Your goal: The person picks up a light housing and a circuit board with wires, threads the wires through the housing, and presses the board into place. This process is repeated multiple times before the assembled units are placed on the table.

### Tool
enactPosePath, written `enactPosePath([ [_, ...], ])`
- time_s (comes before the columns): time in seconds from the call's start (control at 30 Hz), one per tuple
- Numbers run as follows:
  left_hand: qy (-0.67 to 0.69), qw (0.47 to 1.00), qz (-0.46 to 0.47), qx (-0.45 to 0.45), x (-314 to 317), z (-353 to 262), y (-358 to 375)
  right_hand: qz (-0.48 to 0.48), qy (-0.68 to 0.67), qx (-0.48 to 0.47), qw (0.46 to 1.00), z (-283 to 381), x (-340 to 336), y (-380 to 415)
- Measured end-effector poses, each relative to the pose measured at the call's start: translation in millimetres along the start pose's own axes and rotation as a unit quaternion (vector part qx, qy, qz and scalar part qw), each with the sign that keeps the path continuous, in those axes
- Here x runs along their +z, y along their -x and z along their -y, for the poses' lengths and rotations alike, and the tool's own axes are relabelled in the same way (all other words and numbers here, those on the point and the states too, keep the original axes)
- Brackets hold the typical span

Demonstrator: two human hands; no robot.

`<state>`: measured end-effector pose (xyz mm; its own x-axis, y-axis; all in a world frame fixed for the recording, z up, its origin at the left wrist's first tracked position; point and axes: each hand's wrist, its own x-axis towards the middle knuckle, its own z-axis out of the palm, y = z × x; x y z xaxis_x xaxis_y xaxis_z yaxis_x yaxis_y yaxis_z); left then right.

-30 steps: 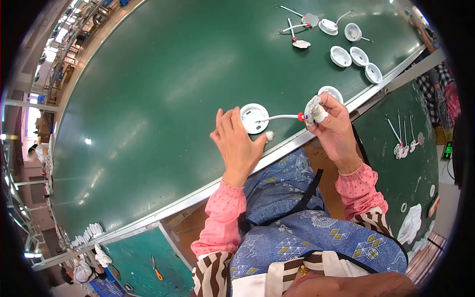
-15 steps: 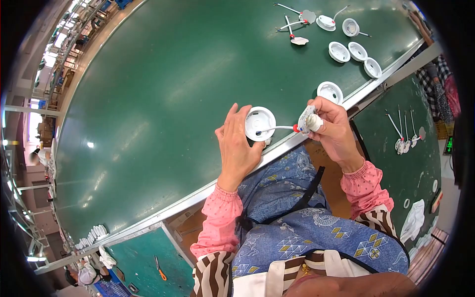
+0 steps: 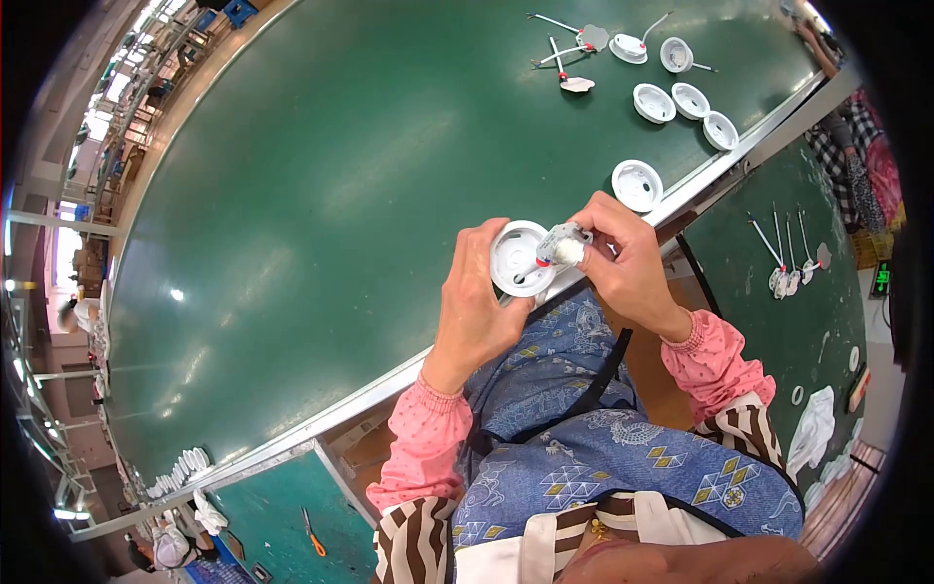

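A round white plastic housing (image 3: pixel 511 248), hollow side up, is gripped at its rim by my left hand (image 3: pixel 475 307) near the table's front edge. My right hand (image 3: pixel 630 263) pinches a small pale disc-shaped part (image 3: pixel 561 238) with a red piece on it, right at the housing's right side. The white wire from that part runs into the hole in the housing's floor. White wrapping covers my right thumb tip. Just beyond my right hand, another white housing (image 3: pixel 637 185) lies on the green table.
Several white housings (image 3: pixel 654 103) and wired disc parts (image 3: pixel 592 39) lie at the back right. More wired parts (image 3: pixel 793 277) rest on the right side surface, near a white cloth (image 3: pixel 812 428). Orange-handled scissors (image 3: pixel 313 535) lie lower left. A metal edge (image 3: pixel 360 391) borders the table.
My right hand has brought the disc part left and close against the housing, so less wire shows between them. My left hand and the housing have shifted slightly right and toward me.
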<state>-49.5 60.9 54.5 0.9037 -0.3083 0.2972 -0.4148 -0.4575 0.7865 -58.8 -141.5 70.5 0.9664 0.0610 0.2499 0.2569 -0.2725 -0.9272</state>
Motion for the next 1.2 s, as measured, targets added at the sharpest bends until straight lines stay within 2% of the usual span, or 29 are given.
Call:
enactPosePath([
  [0.1, 0.025, 1.000, 0.015, 0.004, -2.7, -9.1, -3.8, 0.033, -0.036, 0.016, 0.999, -1.6, 1.3, 2.1],
  [0.2, 0.035, 0.999, 0.022, 0.016, -3.7, -15.1, -8.7, 0.025, -0.026, 0.000, 0.999, 0.4, 0.5, 2.4],
  [0.27, 0.025, 0.999, 0.021, 0.039, -1.5, -16.6, -10.7, 0.008, 0.008, -0.034, 0.999, 5.9, -2.1, 1.0],
  [0.4, 0.049, 0.998, 0.039, 0.022, 2.2, -18.1, -10.3, -0.021, 0.086, -0.091, 0.992, 10.4, -4.2, 2.8],
  [0.47, 0.056, 0.997, 0.048, 0.003, 3.1, -17.9, -8.9, 0.002, 0.087, -0.107, 0.991, 10.9, -6.4, 4.5],
  [0.6, 0.034, 0.998, 0.054, 0.020, 0.1, -24.1, -9.4, 0.033, 0.093, -0.109, 0.989, 14.1, -10.2, 5.0],
  [0.67, 0.047, 0.997, 0.046, 0.030, 2.5, -24.0, -9.4, 0.024, 0.117, -0.141, 0.983, 14.2, -9.9, 4.5],
  [0.9, 0.188, 0.978, 0.083, -0.028, 0.9, -27.5, -9.0, 0.057, 0.105, -0.211, 0.970, 19.5, -13.1, 1.4],
  [1.07, 0.264, 0.954, 0.115, -0.078, 0.8, -32.2, -9.6, 0.034, 0.140, -0.210, 0.967, 21.5, -15.4, 4.5],
  [1.2, 0.270, 0.955, 0.105, -0.059, 3.7, -33.3, -10.3, -0.011, 0.155, -0.207, 0.966, 24.8, -14.4, 8.7],
])
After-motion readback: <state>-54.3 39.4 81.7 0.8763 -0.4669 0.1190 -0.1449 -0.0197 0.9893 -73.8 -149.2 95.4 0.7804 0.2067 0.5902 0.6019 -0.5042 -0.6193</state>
